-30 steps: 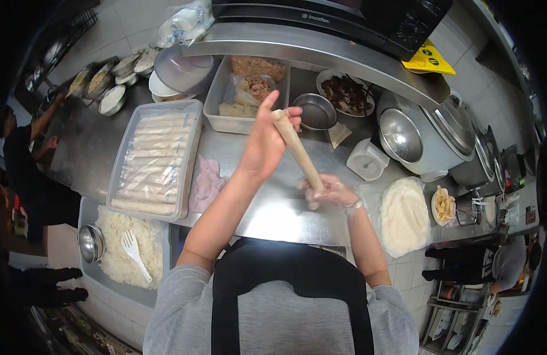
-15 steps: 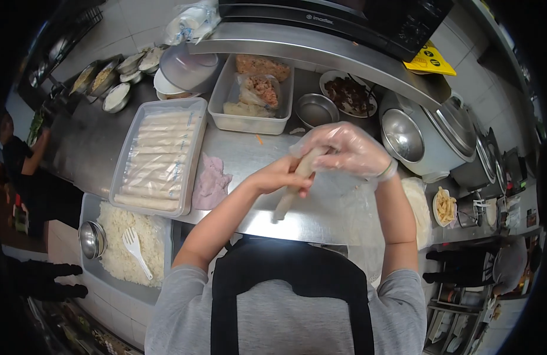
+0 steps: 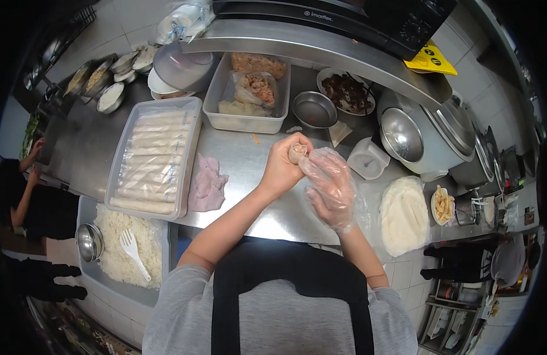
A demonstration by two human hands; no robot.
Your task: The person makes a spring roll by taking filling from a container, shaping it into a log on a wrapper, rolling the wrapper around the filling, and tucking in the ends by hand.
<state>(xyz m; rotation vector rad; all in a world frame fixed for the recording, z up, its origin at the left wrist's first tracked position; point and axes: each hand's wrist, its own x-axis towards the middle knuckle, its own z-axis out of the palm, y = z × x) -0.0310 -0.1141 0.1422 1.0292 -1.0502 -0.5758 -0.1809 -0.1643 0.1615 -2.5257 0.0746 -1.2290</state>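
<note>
My bare left hand point(image 3: 282, 168) is wrapped round a spring roll point(image 3: 298, 153) over the metal counter. The roll's pale, folded end shows at the top of my fist; the rest is hidden by my fingers. My right hand point(image 3: 331, 189), in a clear plastic glove, is open beside it. Its fingertips are at the roll's end, and the thumb is held apart. Past the hands lie a pale wrapper piece point(image 3: 340, 132) and a white square container point(image 3: 369, 160). A stack of round wrappers point(image 3: 405, 216) rests on plastic to the right.
A tub of finished rolls point(image 3: 112, 195) and a lilac cloth point(image 3: 208, 184) lie left. Behind are a tub of bagged filling point(image 3: 244, 123), a metal bowl point(image 3: 315, 109) and a dark-food plate point(image 3: 347, 92). A rice tray point(image 3: 90, 272) stands front left. Other people stand at both sides.
The roll has turned from slanting across both hands to end-up in my left fist. My left hand has risen slightly; my right has come off the roll's upper part and moved down.
</note>
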